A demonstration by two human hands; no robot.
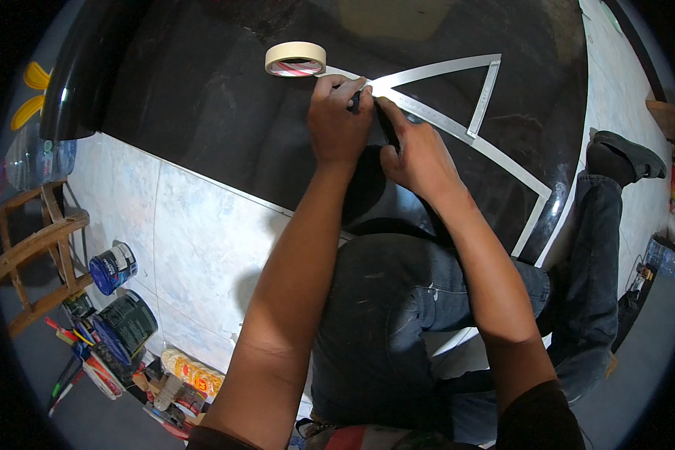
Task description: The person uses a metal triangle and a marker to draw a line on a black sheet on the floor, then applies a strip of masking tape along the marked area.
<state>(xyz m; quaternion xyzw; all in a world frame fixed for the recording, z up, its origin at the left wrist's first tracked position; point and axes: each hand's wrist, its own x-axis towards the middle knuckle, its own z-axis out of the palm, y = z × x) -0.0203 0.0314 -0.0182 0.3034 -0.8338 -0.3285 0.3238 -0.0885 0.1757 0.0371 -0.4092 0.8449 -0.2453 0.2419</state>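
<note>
My left hand [339, 120] is closed, with bent fingers pinching a strip of pale masking tape just past its roll. The cream roll of masking tape [295, 51] stands on the dark glossy panel [225, 112], left of that hand. Close beside, my right hand [421, 154] has its index finger pointed at the strip and its other fingers curled. Something dark shows between its index finger and thumb; I cannot make out what. Pale strips lie on the panel: a curved upper strip [435, 69], a short cross strip [485, 97] and a long strip [502, 159] with fine marks partway along.
Light marbled tiles [195, 225] surround the panel. At left are a wooden stool [41, 240], a blue-lidded can [113, 268], a larger dark tub [125, 326] and a pile of tools and packages. My bent knee [379, 277] is close to the panel's near edge.
</note>
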